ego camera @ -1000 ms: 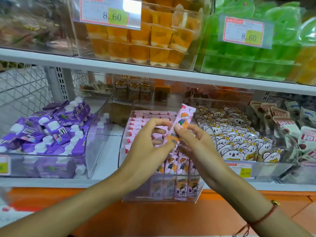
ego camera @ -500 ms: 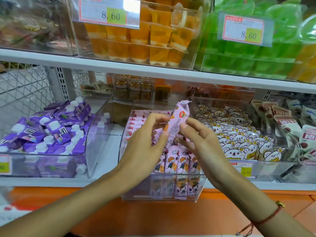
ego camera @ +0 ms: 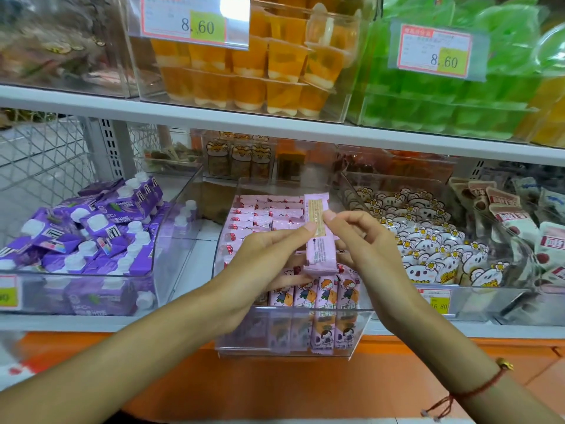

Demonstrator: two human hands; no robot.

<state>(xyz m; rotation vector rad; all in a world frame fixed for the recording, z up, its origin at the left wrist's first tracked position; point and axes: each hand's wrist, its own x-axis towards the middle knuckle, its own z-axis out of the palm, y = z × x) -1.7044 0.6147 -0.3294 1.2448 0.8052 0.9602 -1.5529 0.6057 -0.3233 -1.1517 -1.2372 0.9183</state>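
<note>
Packet (ego camera: 321,250) is pinched upright over the bin (ego camera: 244,335) by fingers of left hand (ego camera: 269,266) and right hand (ego camera: 368,249), back facing near, seemingly for reading.

One view only: wide-angle head cam, facing forward and slightly down, very near the white metal shop shelf (ego camera: 275,127). Arms enter from the bottom corners; left hand (ego camera: 266,258) and right hand (ego camera: 370,249) meet mid-frame at the pink foil snack packet (ego camera: 321,249).
</note>
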